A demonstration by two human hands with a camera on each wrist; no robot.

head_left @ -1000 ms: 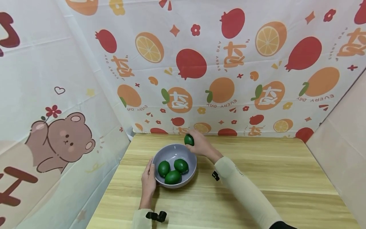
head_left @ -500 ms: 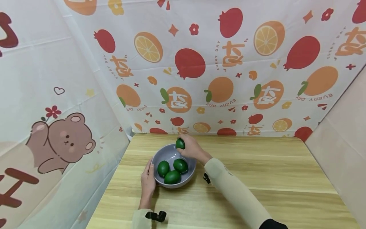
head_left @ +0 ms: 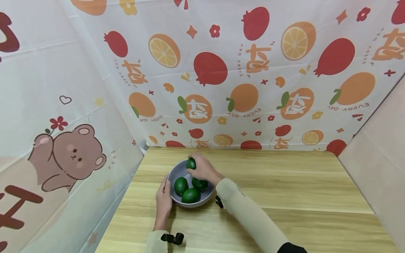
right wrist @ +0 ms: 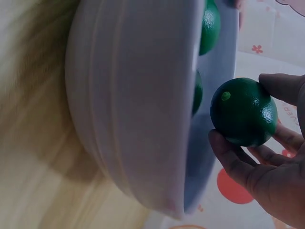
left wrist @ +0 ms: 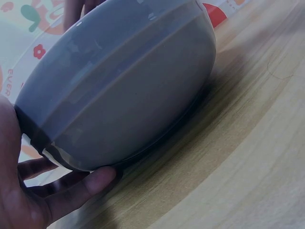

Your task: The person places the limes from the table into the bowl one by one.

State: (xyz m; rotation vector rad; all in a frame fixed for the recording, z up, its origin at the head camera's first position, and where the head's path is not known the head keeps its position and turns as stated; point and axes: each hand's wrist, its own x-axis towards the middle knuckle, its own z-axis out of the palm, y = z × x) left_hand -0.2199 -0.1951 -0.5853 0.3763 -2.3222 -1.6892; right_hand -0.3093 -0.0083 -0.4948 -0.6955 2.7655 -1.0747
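A grey bowl (head_left: 207, 200) stands on the table, with three dark green limes (head_left: 191, 195) lying inside. My left hand (head_left: 164, 200) holds the bowl at its left side, thumb near the rim; in the left wrist view its fingertips (left wrist: 101, 179) reach low along the bowl's wall. Over the far part of the bowl, my right hand (head_left: 204, 169) pinches another lime (right wrist: 245, 112) between thumb and fingers. That lime shows beside the rim opening in the right wrist view. The forearm and hand partly cover the rim's right side in the head view.
The light wood table (head_left: 284, 196) extends to the right of the bowl. A fruit-printed cloth (head_left: 240, 63) hangs along its back edge, and a bear-printed cloth (head_left: 76, 154) hangs on the left. Black camera mounts (head_left: 172, 239) sit on the wrists.
My right hand has carried its lime leftward and slightly nearer, from the bowl's far right rim to over its inside. The left hand and the bowl have stayed in place.
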